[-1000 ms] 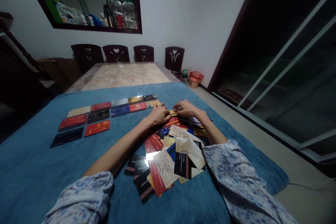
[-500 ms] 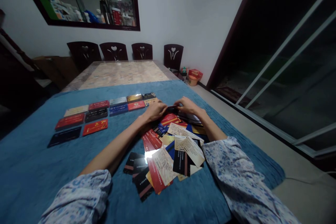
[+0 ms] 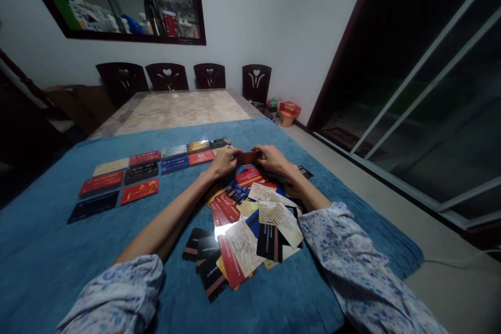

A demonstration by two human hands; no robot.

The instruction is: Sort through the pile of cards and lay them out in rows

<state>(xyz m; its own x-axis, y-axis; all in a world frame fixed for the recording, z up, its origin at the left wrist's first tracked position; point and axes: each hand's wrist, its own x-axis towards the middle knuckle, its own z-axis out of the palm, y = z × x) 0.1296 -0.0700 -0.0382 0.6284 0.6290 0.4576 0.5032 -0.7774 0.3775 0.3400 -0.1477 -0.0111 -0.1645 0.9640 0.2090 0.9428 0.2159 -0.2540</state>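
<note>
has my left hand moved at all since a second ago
Yes, slightly. The left hand has come up off the loose card pile and nearer the end of the laid-out row, sharing a brown card with the right hand.

Blue cloth (image 3: 58,266), brown card (image 3: 248,157), blue-flowered white sleeves (image 3: 352,261), marbled beige tabletop (image 3: 183,109)

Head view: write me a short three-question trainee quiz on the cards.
1. True or false: the left hand and right hand hold one brown card between them.
2. Where do the neat rows of cards lie from the loose pile? A, to its left; B, to its right; C, underneath it.
3. Fill in: the cards rest on a ___ cloth.
Key: 1 true; 2 A; 3 blue.
</note>
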